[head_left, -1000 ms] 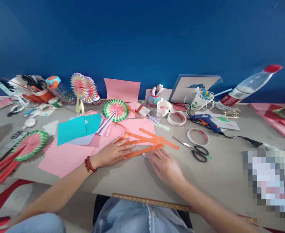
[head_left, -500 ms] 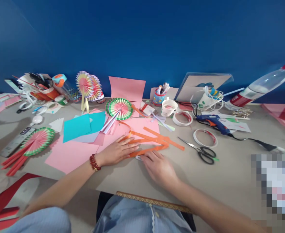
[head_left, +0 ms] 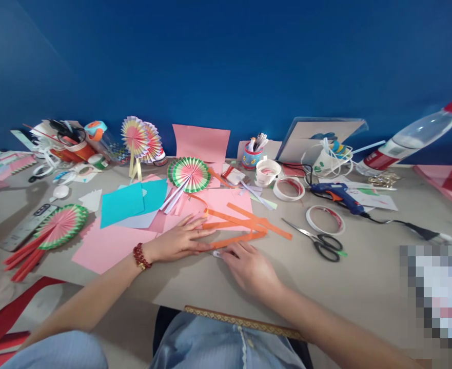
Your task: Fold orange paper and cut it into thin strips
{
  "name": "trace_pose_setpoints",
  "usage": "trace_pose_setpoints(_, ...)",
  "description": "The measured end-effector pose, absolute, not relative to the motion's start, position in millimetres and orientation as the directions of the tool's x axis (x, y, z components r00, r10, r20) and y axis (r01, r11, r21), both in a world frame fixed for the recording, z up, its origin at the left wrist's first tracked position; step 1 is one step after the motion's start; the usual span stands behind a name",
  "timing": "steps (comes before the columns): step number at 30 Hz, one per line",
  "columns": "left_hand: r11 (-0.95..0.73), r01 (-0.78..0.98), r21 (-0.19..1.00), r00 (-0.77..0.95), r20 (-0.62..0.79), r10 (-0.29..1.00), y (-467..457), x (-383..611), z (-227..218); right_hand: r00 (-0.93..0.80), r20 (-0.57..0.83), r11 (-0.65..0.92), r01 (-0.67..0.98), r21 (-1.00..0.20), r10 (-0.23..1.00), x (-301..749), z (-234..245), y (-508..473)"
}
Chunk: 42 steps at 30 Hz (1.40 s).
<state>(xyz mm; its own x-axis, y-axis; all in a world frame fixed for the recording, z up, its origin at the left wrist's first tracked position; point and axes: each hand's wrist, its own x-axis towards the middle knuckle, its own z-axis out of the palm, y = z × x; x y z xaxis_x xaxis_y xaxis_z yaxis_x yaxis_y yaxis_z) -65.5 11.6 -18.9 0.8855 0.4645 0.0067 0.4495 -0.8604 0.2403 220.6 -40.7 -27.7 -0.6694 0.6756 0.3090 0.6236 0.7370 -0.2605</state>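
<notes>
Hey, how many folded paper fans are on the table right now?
4. A red-handled fan lies far left; a white-handled fan lies beyond the left hand; a yellow-handled fan stands overlapping a fourth fan near the wall. Clutter may hide more.

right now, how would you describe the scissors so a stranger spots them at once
On the grey table, look just right of the right hand and the orange paper strips. The scissors lie flat there, in front of a white tape roll: black handles, silver blades pointing left at the strips.
</notes>
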Motion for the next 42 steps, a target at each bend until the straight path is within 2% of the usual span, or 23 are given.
trace_pose_setpoints(12, -0.870, 0.438, 0.228, 0.893, 0.003, 0.450, 10, -65, -21, -0.706, 0.274, 0.757, 0.600, -0.261, 0.654, 216, -28, -36)
trace_pose_setpoints(24, -0.861, 0.446, 0.244, 0.885, 0.023, 0.465, 9, -64, -20, -0.708, 0.300, 0.768, 0.570, -0.292, 0.640, 212, -31, -37)
trace_pose_setpoints(42, -0.864, 0.418, 0.282, 0.899, 0.007, 0.438, 11, -66, -20, -0.726, 0.308, 0.788, 0.551, -0.275, 0.615, 204, -35, -37)
